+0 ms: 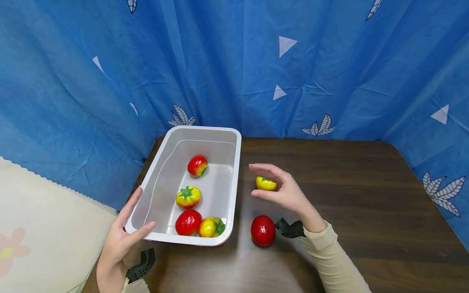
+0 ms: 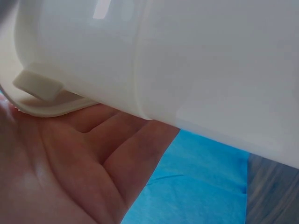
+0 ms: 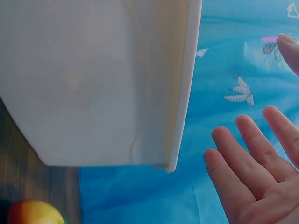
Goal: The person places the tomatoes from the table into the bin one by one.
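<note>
My left hand (image 1: pixel 116 238) grips the near left corner of a white plastic bin (image 1: pixel 237 171), thumb over the rim and fingers along the outer wall. Inside are several toy tomatoes, among them a red one (image 1: pixel 188 222) and a yellow one (image 1: pixel 188 197) with a green calyx. The bin looks tilted toward me. Right of it, my right hand (image 1: pixel 287 191) is held in the air, thumb and fingers apart, holding nothing. Behind it in the head view, a yellow toy tomato (image 1: pixel 265 184) is partly hidden. A glossy red toy fruit (image 1: pixel 263 230) lies nearer on the table.
The dark wooden table (image 1: pixel 351 195) extends to the right of the hands. A blue curtain (image 1: pixel 256 69) hangs along its back and sides. Pale cloth with a flower print (image 1: pixel 36 228) lies at the left. Black straps (image 1: pixel 142 265) sit on both wrists.
</note>
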The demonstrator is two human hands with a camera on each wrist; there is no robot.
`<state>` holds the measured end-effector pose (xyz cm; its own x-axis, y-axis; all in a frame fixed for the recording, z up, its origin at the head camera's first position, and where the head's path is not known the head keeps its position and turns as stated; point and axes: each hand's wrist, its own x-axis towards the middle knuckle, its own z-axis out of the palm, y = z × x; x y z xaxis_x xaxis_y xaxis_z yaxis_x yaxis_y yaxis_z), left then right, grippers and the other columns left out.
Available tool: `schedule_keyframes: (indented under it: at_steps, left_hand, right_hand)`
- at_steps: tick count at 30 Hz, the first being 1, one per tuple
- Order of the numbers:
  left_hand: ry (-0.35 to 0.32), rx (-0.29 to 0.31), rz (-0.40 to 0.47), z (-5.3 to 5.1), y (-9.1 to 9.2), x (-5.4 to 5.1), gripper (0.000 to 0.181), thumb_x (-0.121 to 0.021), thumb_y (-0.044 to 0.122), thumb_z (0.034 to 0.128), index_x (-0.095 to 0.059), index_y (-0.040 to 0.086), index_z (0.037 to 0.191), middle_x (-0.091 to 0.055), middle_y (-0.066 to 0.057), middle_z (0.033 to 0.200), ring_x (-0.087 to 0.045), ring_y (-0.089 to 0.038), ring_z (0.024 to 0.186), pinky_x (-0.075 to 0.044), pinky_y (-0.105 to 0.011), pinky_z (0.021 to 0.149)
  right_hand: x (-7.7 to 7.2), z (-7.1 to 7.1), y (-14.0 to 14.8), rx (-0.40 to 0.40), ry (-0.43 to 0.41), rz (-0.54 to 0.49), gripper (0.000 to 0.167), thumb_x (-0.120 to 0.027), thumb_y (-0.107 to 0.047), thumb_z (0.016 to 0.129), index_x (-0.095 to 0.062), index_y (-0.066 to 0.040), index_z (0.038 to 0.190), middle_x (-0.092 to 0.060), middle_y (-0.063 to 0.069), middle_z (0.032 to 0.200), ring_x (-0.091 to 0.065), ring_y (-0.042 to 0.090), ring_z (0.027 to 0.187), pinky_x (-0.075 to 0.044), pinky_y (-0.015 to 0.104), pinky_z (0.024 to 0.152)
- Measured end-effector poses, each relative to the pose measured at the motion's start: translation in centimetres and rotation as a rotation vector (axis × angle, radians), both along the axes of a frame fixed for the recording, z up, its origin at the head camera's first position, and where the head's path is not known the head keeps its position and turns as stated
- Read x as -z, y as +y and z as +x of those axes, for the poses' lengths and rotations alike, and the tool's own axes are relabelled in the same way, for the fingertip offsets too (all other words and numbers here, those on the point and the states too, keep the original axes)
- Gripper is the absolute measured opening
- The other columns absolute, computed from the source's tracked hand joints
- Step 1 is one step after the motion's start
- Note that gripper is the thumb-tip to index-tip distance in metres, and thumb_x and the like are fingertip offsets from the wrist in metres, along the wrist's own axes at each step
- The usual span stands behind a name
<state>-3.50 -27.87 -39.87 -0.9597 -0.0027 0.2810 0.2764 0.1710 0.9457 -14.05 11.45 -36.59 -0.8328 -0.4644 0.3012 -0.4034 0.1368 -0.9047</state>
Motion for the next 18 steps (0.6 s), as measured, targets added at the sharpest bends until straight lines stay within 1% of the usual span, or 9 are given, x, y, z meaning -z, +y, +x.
schedule_keyframes:
  at_steps: [3,5,8,12,15,18]
  left_hand:
    - [0.002,0.003,0.007,0.0,0.0,0.0,0.084,-0.062,-0.021,0.0726,-0.028,0.002,0.146,-0.027,-0.007,0.151,-0.033,-0.016,0.124,-0.039,-0.013,0.091]
    - [0.0,0.005,0.011,0.0,0.0,-0.1,0.084,-0.062,-0.021,0.0727,-0.028,0.002,0.146,-0.027,-0.006,0.151,-0.033,-0.016,0.124,-0.039,-0.013,0.091]
    - [-0.001,0.005,0.01,0.0,0.0,-0.1,0.084,-0.062,-0.021,0.0728,-0.028,0.002,0.146,-0.026,-0.006,0.151,-0.032,-0.016,0.124,-0.039,-0.013,0.09]
    - [0.001,0.005,0.009,-0.1,0.0,-0.1,0.084,-0.062,-0.021,0.0724,-0.028,0.001,0.146,-0.026,-0.006,0.151,-0.032,-0.016,0.124,-0.039,-0.013,0.09]
    - [0.002,0.007,0.01,-0.1,0.0,0.0,0.084,-0.061,-0.021,0.0724,-0.028,0.001,0.146,-0.026,-0.006,0.151,-0.033,-0.016,0.123,-0.04,-0.014,0.09]
    - [0.001,0.004,0.013,-0.1,0.0,0.0,0.084,-0.061,-0.022,0.0723,-0.029,0.001,0.146,-0.027,-0.005,0.151,-0.033,-0.016,0.122,-0.041,-0.014,0.089]
  right_hand:
    - [0.2,-0.1,0.5,0.033,-0.009,0.001,0.058,-0.073,0.002,0.077,-0.053,-0.01,0.13,-0.054,0.004,0.132,-0.05,0.018,0.121,-0.041,0.032,0.098]
    - [0.2,-0.1,0.8,0.059,-0.013,0.007,0.059,-0.073,0.003,0.077,-0.052,-0.008,0.131,-0.054,0.005,0.132,-0.049,0.022,0.121,-0.041,0.032,0.098]
    - [-0.4,0.3,1.1,0.094,-0.013,0.023,0.056,-0.072,0.003,0.078,-0.052,-0.003,0.13,-0.054,0.011,0.132,-0.049,0.029,0.12,-0.041,0.031,0.097]
    - [-1.1,0.7,1.4,0.13,-0.011,0.028,0.053,-0.071,0.003,0.079,-0.051,0.003,0.128,-0.054,0.017,0.13,-0.05,0.03,0.119,-0.041,0.027,0.096]
    - [-0.8,0.7,1.7,0.152,-0.014,0.017,0.052,-0.07,0.004,0.079,-0.051,0.003,0.127,-0.053,0.019,0.13,-0.05,0.028,0.119,-0.041,0.025,0.096]
    - [-0.4,0.7,2.1,0.163,-0.008,0.004,0.05,-0.069,0.004,0.08,-0.052,0.004,0.127,-0.053,0.02,0.129,-0.05,0.03,0.119,-0.041,0.023,0.096]
